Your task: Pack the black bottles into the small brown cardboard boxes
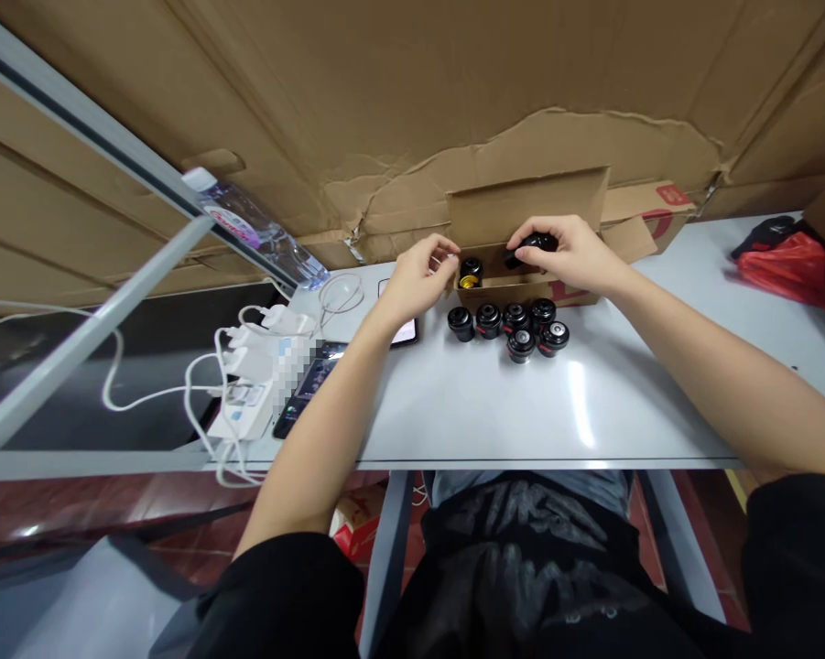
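My right hand (pixel 563 245) is closed around a black cylindrical part (pixel 539 242), held over the opening of a small cardboard box (pixel 501 295). At the left end of that box, my left hand (pixel 422 277) has its fingers and thumb curled against the edge. Inside the box near my left fingertips sits another black part (pixel 472 268) with a yellow band. In front of the box several similar parts (pixel 489 320) stand upright on the table, some with silver centres and red marks. The bottom of the box is mostly hidden.
A phone (pixel 407 333) lies partly behind my left wrist, and another phone (pixel 309 389) is by my left forearm. White chargers and cables (pixel 254 352) crowd the left side near a water bottle (pixel 261 229). A red bag (pixel 787 270) lies at far right.
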`<control>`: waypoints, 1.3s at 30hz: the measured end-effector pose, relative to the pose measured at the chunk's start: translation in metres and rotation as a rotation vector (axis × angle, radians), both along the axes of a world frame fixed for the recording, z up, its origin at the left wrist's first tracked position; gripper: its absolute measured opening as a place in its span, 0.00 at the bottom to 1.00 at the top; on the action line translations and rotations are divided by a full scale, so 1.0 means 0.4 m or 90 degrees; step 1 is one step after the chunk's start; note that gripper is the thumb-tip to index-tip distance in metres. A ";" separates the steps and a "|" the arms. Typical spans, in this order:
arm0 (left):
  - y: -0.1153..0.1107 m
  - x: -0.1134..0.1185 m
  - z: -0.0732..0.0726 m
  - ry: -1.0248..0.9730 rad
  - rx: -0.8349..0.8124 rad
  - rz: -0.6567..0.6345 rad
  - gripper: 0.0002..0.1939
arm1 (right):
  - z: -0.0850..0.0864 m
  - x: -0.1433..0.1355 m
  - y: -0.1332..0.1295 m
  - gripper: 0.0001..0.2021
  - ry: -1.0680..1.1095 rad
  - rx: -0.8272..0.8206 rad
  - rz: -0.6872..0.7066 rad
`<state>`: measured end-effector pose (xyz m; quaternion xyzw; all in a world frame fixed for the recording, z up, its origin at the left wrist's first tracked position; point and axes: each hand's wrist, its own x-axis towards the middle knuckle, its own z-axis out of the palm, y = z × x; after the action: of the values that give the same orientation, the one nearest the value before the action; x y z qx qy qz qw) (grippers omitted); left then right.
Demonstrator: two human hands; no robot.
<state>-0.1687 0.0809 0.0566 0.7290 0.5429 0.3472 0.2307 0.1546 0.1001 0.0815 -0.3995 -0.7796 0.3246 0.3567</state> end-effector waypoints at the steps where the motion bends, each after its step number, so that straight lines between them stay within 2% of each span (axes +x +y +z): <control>1: -0.015 -0.002 -0.017 -0.028 0.003 0.001 0.11 | -0.001 -0.001 0.001 0.17 0.003 0.001 0.002; 7: -0.071 0.001 -0.088 -0.141 0.031 0.009 0.16 | -0.009 -0.001 0.006 0.24 0.032 -0.044 0.037; 15: -0.074 0.001 -0.128 -0.152 0.075 -0.009 0.17 | 0.006 -0.002 -0.011 0.21 -0.015 -0.045 0.015; 19: -0.081 0.000 -0.123 -0.125 0.088 -0.025 0.18 | 0.006 0.000 -0.011 0.20 -0.033 -0.007 -0.009; 24: -0.105 0.005 -0.092 -0.049 0.078 -0.005 0.20 | 0.008 0.001 -0.013 0.16 -0.047 0.021 -0.020; 31: -0.120 0.006 -0.073 -0.011 0.085 -0.014 0.20 | 0.007 0.000 -0.011 0.20 -0.057 0.013 -0.011; 39: -0.124 -0.005 -0.067 0.027 0.101 -0.079 0.22 | -0.002 -0.002 -0.006 0.24 -0.048 -0.004 0.009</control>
<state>-0.1708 0.0312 0.0299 0.7845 0.4722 0.3586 0.1817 0.1537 0.0979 0.0807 -0.4072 -0.7942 0.3141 0.3236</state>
